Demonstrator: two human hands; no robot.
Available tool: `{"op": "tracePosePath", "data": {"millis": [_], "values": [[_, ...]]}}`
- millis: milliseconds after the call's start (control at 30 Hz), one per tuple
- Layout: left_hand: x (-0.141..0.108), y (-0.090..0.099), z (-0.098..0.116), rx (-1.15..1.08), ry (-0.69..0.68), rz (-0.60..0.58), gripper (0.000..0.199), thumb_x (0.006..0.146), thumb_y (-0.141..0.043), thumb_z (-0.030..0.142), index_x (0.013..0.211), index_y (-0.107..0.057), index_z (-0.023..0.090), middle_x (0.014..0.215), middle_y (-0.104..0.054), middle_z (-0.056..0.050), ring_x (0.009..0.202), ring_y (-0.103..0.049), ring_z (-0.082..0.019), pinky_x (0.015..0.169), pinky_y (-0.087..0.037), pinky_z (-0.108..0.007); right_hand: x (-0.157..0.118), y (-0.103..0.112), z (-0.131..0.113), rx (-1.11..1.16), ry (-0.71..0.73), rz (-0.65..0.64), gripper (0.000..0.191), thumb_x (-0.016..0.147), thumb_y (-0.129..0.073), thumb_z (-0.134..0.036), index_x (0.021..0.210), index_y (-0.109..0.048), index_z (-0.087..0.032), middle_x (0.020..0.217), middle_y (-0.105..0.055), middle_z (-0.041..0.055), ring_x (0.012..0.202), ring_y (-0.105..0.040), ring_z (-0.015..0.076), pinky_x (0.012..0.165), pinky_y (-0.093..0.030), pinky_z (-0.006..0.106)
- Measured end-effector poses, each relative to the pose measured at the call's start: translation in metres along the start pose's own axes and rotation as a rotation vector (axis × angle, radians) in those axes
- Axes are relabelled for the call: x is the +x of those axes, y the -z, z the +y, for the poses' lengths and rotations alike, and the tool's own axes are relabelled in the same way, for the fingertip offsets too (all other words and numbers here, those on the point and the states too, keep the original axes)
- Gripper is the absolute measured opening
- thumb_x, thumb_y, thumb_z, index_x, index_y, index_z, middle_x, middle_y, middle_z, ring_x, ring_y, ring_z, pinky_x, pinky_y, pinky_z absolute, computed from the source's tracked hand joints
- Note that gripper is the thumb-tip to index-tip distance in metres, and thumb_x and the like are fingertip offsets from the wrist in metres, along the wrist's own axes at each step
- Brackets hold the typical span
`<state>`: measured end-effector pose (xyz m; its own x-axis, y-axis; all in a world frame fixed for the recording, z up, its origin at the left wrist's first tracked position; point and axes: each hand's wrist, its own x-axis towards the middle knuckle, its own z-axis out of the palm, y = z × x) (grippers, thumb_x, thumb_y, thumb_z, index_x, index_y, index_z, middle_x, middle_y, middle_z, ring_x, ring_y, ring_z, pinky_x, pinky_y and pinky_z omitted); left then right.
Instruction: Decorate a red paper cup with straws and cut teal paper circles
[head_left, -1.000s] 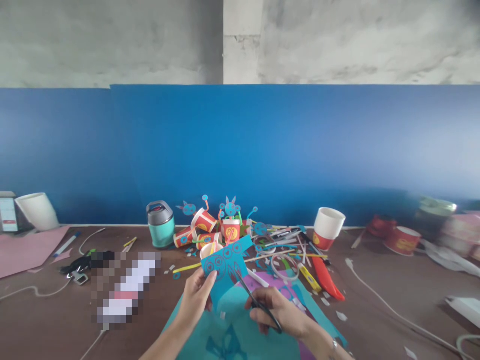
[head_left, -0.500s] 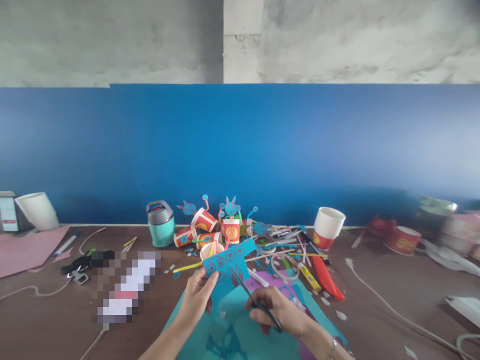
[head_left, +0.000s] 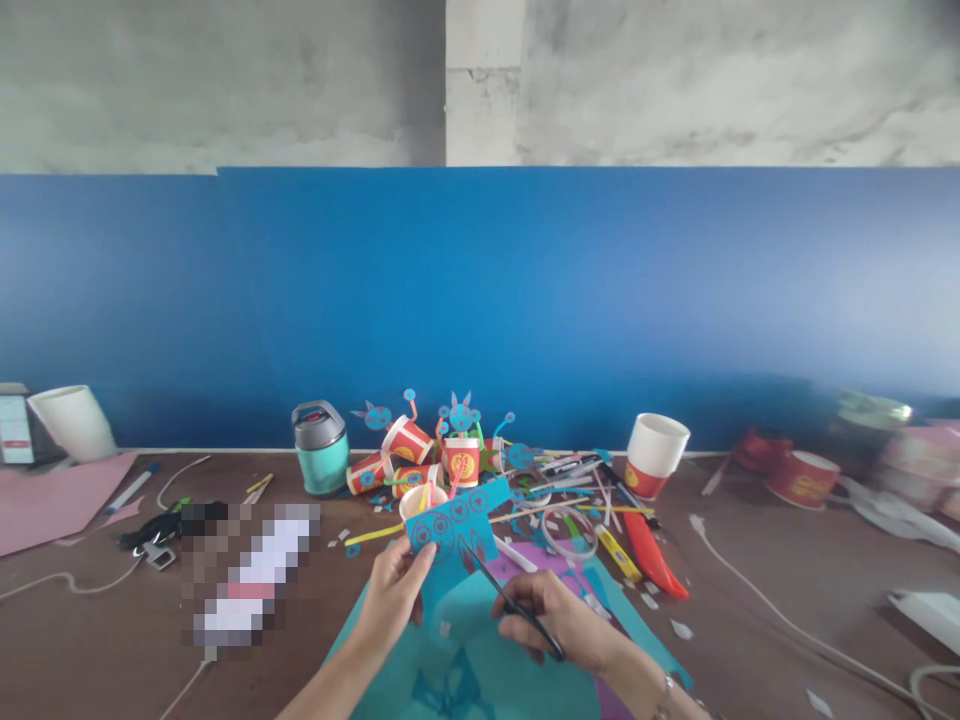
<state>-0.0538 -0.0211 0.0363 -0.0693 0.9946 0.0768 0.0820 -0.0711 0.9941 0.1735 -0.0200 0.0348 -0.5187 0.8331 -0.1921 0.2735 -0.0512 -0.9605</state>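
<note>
My left hand [head_left: 401, 580] pinches the left end of a piece of blue paper [head_left: 461, 518], which has circles and pointed shapes drawn on it. In my right hand [head_left: 551, 620] is a pair of black-handled scissors [head_left: 517, 606], its fingers closed round the handles. The scissor blades meet the lower edge of the paper, near the pointed shapes. Below both hands lie teal sheets [head_left: 517, 665] and a purple sheet [head_left: 525, 558], with dark blue offcuts [head_left: 454, 685] on top.
Red paper cups [head_left: 461, 462] with straws and blue cut-outs cluster behind my hands. A teal flask [head_left: 322, 450] stands left of them. Stacked cups [head_left: 656, 455], a yellow cutter [head_left: 619, 555] and a red pouch-like object [head_left: 654, 555] lie rightward. White cables [head_left: 787, 620] cross the table.
The scissor blades look slightly more closed against the paper's lower edge. Both hands and the paper stay almost in place.
</note>
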Motion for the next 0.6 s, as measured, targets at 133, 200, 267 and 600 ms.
{"op": "tracePosePath", "data": {"millis": [133,200,267,600], "values": [[0.0003,-0.0004,-0.0001,-0.002,-0.001,0.003,0.058,0.068,-0.063,0.072,0.08,-0.065,0.015,0.049,-0.045,0.007,0.03,-0.041,-0.008,0.03,-0.034,-0.02,-0.0014,-0.0002,-0.0029,-0.002,-0.013,0.006,0.022,0.072,-0.073,-0.033,0.081,-0.064,-0.014,0.054,-0.053,-0.0063,0.042,-0.046,0.0053,0.041,-0.034,0.017],[-0.0002,-0.0005,-0.0002,-0.006,-0.004,-0.006,0.057,0.069,-0.063,0.071,0.08,-0.065,0.016,0.05,-0.047,0.007,0.03,-0.042,-0.009,0.03,-0.035,-0.02,-0.0017,-0.0003,-0.0029,-0.012,-0.014,0.016,0.021,0.072,-0.072,-0.033,0.081,-0.064,-0.015,0.055,-0.054,-0.006,0.043,-0.047,0.0055,0.041,-0.034,0.018],[-0.0007,-0.0005,-0.0004,-0.008,-0.006,-0.022,0.055,0.07,-0.063,0.07,0.079,-0.064,0.016,0.05,-0.047,0.007,0.03,-0.043,-0.009,0.031,-0.035,-0.02,-0.0015,-0.0004,-0.0013,-0.01,-0.003,0.026,0.023,0.072,-0.072,-0.034,0.083,-0.064,-0.015,0.054,-0.054,-0.006,0.043,-0.048,0.0061,0.042,-0.035,0.018],[-0.0011,-0.0012,0.0002,0.004,0.011,-0.072,0.052,0.071,-0.061,0.069,0.076,-0.057,0.018,0.044,-0.043,0.009,0.03,-0.042,-0.009,0.032,-0.031,-0.019,0.0002,-0.001,0.0045,0.017,0.047,-0.015,0.038,0.072,-0.073,-0.049,0.085,-0.064,-0.014,0.053,-0.053,-0.0059,0.044,-0.048,0.0068,0.042,-0.034,0.018]]}}
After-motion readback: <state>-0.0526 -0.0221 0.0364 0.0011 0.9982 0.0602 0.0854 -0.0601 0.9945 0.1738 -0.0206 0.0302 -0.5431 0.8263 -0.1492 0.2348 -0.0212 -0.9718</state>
